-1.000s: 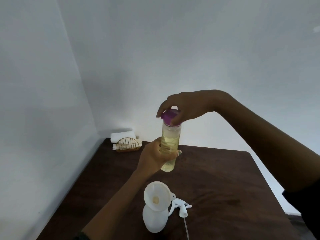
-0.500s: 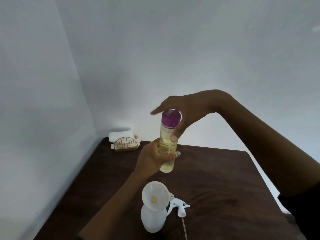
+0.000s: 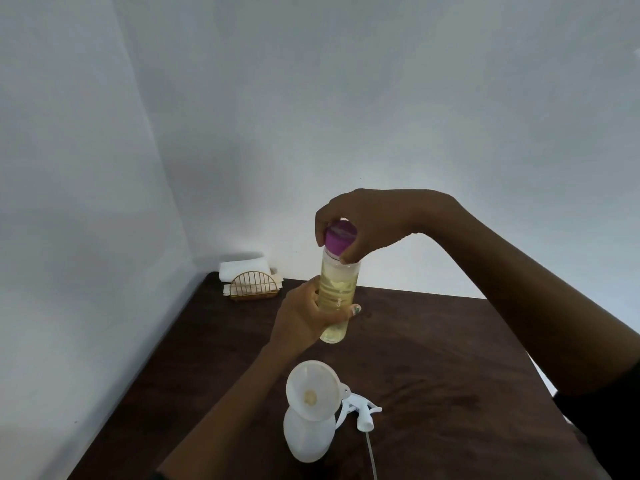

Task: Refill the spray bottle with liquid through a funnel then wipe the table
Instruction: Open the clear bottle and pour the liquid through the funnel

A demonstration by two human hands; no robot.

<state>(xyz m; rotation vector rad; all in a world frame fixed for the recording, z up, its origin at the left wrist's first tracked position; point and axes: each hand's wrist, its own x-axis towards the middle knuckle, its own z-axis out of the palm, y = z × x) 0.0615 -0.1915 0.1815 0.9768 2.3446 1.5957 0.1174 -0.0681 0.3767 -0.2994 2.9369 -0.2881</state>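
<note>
My left hand grips the lower half of a clear bottle of yellow liquid, held upright above the dark wooden table. From above, my right hand curls its fingers and thumb round the bottle's purple cap. Near the table's front stands a white spray bottle with a white funnel set in its neck. The white trigger sprayer head lies on the table just right of it, its thin tube running toward me.
A gold wire holder with napkins sits at the table's far left corner, with a folded white cloth behind it. White walls meet at that corner. The table's right edge runs diagonally under my right forearm.
My right hand's fingers opened off the cap half a second ago and have now closed round it again. The bottle and my left hand stayed in place.
</note>
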